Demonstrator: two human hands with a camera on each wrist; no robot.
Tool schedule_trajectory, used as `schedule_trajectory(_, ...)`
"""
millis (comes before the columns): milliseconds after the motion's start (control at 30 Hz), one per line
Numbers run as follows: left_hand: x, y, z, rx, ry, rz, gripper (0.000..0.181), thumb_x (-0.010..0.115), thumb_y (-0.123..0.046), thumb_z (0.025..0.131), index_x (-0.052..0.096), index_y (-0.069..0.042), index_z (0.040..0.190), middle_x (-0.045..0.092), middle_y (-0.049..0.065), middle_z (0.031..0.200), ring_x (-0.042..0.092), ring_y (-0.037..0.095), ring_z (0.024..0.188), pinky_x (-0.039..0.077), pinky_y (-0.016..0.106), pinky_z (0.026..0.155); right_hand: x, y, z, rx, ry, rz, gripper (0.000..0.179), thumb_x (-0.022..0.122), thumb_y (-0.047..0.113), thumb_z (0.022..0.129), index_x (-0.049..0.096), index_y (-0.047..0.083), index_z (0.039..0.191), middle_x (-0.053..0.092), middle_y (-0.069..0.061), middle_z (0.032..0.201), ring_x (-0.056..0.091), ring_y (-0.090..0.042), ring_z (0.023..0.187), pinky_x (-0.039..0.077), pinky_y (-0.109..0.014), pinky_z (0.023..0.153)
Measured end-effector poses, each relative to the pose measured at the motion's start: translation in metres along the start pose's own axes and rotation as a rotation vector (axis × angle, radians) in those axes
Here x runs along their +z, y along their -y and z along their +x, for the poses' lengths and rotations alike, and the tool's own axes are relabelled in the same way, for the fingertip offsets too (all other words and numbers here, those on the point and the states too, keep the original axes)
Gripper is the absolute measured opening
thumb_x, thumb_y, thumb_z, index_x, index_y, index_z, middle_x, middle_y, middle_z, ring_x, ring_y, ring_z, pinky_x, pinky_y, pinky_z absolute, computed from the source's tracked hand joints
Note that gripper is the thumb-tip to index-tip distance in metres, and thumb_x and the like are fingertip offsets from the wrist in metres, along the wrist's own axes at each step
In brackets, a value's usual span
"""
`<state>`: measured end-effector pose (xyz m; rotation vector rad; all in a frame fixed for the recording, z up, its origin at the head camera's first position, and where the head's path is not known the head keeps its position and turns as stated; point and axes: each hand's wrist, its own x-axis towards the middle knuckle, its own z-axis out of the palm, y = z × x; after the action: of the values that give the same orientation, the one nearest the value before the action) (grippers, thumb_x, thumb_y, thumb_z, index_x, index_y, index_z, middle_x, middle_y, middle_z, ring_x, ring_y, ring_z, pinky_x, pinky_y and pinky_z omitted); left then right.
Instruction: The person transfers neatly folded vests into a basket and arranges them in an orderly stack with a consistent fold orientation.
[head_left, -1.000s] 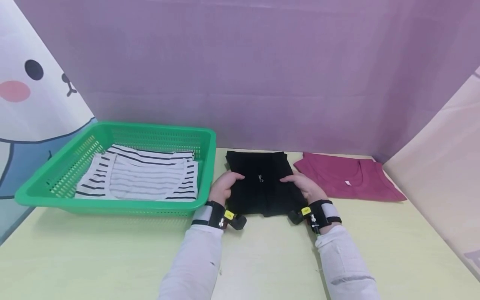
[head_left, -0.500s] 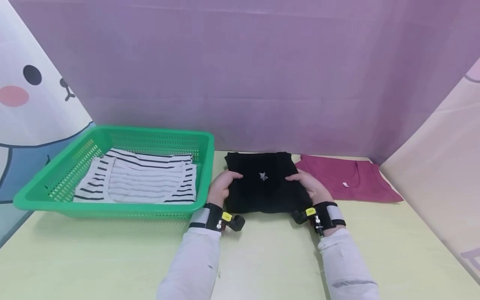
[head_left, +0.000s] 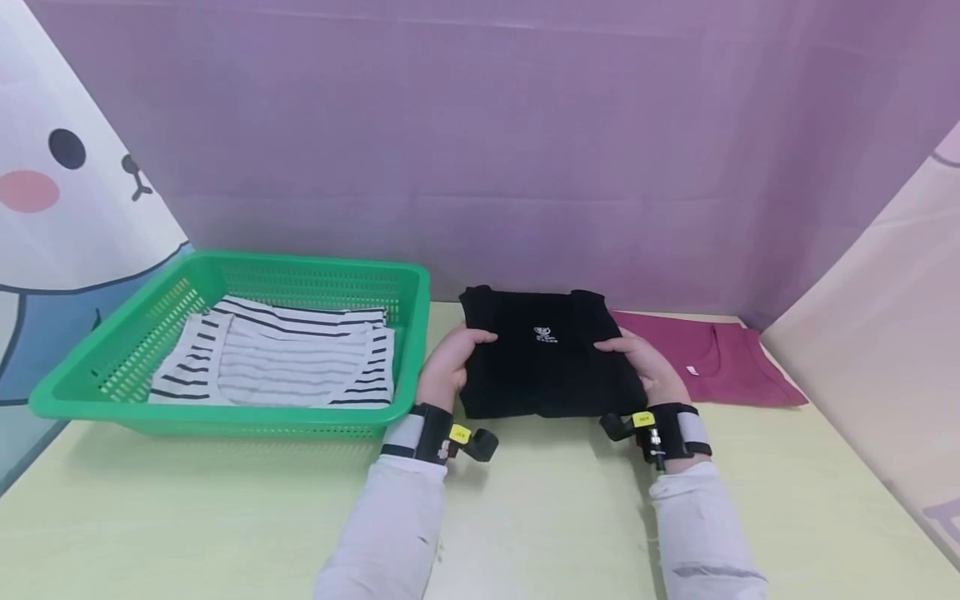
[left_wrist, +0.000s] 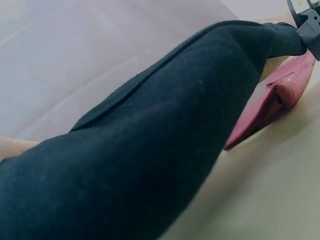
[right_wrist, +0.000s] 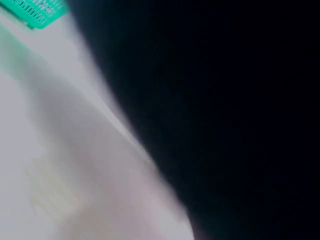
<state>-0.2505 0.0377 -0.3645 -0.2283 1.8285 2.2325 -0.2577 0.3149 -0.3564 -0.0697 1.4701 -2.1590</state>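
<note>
A folded black garment [head_left: 551, 375] with a small white print hangs between my two hands, lifted off the table in the left wrist view. My left hand [head_left: 448, 362] grips its left side, thumb on top and fingers hidden beneath. On the opposite side my right hand [head_left: 651, 363] holds it the same way, thumb lying over the cloth. Dark cloth [left_wrist: 150, 140] fills much of the left wrist view, with bare table below it. In the right wrist view the black cloth [right_wrist: 225, 100] covers most of the picture.
A green plastic basket [head_left: 255, 408] stands at the left, with a folded white garment with black stripes [head_left: 292, 358] inside. A folded maroon top [head_left: 738, 371] with a small white label lies at the right, partly behind my right hand. A purple curtain [head_left: 480, 150] closes off the back.
Both hands have raised the black garment from the table and shifted it slightly right. Its front now tilts toward me and the white print shows more fully. Basket and maroon top stay put.
</note>
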Motion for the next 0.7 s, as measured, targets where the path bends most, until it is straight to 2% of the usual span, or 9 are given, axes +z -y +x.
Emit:
schedule_trajectory(200,0.007,-0.006,-0.006,0.020,0.022,-0.028,0.070,0.057,-0.012,0.089,0.022,-0.006,0.150,0.011,0.011,0.158,0.006,0.030,0.145,0.008,0.057,0.116,0.000,0.008,-0.006,-0.022,0.049,0.084,0.031,0.033,0.001,0.100,0.039,0.018,0.125,0.069,-0.005,0.103,0.069,-0.021,0.090,0.058,-0.036,0.076)
schedule_trajectory(433,0.020,-0.012,-0.014,0.026,0.021,-0.083,0.070,0.056,-0.009,0.088,0.022,-0.006,0.150,0.014,0.010,0.158,0.008,0.028,0.145,0.010,0.052,0.118,-0.002,0.012,-0.012,-0.045,0.089,0.165,0.033,0.032,-0.002,0.099,0.046,0.017,0.123,0.067,-0.006,0.107,0.069,-0.022,0.091,0.058,-0.035,0.077)
schedule_trajectory(700,0.035,-0.025,-0.027,0.112,0.092,-0.121,0.062,0.052,-0.005,0.090,0.029,-0.010,0.148,0.032,0.009,0.152,0.032,0.028,0.138,0.029,0.044,0.114,-0.005,0.015,-0.018,-0.056,0.133,0.203,0.029,0.031,-0.001,0.099,0.042,0.015,0.119,0.064,-0.007,0.106,0.069,-0.024,0.089,0.058,-0.036,0.075)
